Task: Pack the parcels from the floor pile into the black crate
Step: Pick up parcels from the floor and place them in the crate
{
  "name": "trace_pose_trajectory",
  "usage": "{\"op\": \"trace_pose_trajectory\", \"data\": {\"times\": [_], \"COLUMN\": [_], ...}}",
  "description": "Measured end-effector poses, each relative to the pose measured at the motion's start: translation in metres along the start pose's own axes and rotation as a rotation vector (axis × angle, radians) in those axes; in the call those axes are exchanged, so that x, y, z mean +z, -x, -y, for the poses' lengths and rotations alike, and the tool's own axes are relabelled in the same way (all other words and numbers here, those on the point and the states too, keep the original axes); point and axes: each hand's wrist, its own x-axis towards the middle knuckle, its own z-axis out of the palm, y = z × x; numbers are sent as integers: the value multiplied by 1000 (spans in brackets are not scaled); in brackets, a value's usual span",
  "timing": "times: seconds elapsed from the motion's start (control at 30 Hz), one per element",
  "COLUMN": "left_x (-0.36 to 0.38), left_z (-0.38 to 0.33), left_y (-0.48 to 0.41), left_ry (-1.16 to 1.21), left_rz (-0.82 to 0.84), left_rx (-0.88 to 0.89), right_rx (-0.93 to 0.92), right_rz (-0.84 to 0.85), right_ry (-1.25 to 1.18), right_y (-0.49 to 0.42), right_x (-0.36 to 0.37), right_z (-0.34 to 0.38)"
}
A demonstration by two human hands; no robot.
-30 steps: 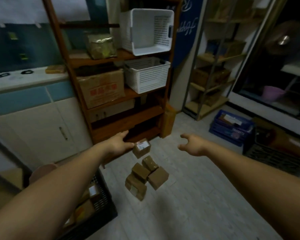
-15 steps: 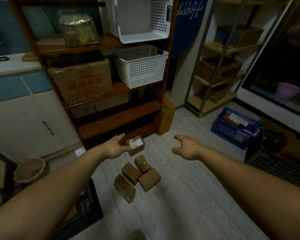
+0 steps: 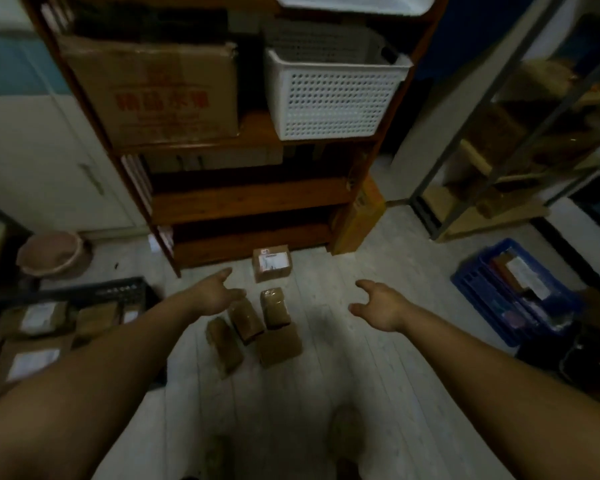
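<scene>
Several small brown parcels lie in a pile [image 3: 257, 327] on the pale floor in the middle of the head view. A further parcel with a white label [image 3: 272, 264] sits alone just behind them, by the foot of the wooden shelf. The black crate [image 3: 118, 292] stands at the left on the floor and holds several labelled parcels. My left hand [image 3: 213, 296] hovers open above the pile's left edge, holding nothing. My right hand [image 3: 378, 306] is open to the right of the pile, apart from it.
A wooden shelf unit [image 3: 250, 199] rises right behind the pile, carrying a cardboard box [image 3: 153, 91] and a white basket [image 3: 329, 98]. A blue crate [image 3: 513, 292] sits at the right, a pink basin [image 3: 51, 252] at the left, a metal rack [image 3: 499, 150] at the far right.
The view has tilted down and closer to the floor. Both hands have lowered toward the pile; the left hand has come off the labelled parcel toward the nearer ones.
</scene>
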Motion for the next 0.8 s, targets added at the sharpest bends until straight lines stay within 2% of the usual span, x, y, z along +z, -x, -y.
{"op": "trace_pose_trajectory", "data": {"times": [0.17,0.4,0.6,0.8], "left_x": [54,142,210,279], "left_z": [19,53,115,202], "left_y": [-27,-94,-183,-280], "left_ry": [109,152,197,217], "left_rz": [-107,-58,-45,-69], "left_rx": [-158,-238,-229,-287], "right_rx": [-159,-101,-55,-91], "right_rz": [136,254,322,297], "right_ry": [46,25,-54,-112], "right_y": [-84,-192,-272,-353], "right_x": [17,84,179,291], "right_z": [-32,-94,-128,-137]}}
